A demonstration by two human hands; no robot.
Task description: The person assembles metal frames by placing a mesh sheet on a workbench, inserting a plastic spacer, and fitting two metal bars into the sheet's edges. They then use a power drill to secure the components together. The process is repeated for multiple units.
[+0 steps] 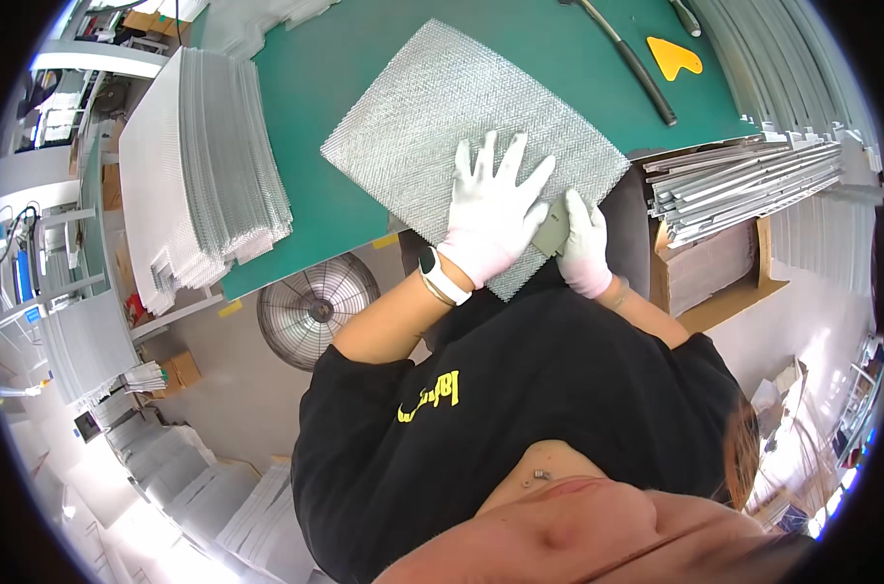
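Observation:
A silver metal mesh sheet (pixel 442 97) lies turned at an angle on the green table (pixel 301 97), its near corner jutting past the front edge toward my body. My left hand (pixel 488 219), in a white glove, rests flat on the mesh with its fingers spread. Beside it, at the sheet's near right edge, my gloved right hand (pixel 586 251) grips a small flat grey-green plate (pixel 552 232). The plate lies against the mesh; my fingers hide part of it, and its exact kind cannot be made out.
A tall stack of mesh sheets (pixel 213 156) stands at the left. A hammer (pixel 636 83) and a yellow scraper (pixel 673 58) lie at the far right. Metal frame strips (pixel 743 185) are piled above a cardboard box (pixel 768 263). Below the table edge stands a round fan (pixel 320 311).

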